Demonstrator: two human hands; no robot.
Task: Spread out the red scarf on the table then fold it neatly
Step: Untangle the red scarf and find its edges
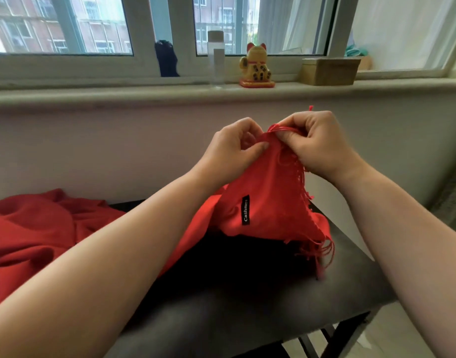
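The red scarf (268, 202) has a fringed end and a black "Cashmere" label. I hold that end up above the dark table (260, 306), near the wall. My left hand (232, 148) pinches the top edge on the left. My right hand (322, 143) grips the bunched fringe right beside it, the two hands nearly touching. The lifted cloth hangs down in a cone, and its tassels trail onto the table at the right. The rest of the scarf lies crumpled in a heap on the table's left side, partly hidden behind my left forearm.
A windowsill runs along the wall behind the table. On it stand a clear bottle (216, 60), a golden waving cat figure (256, 67), a dark object (166, 59) and a wooden box (330, 71). The table's right edge drops to a pale floor.
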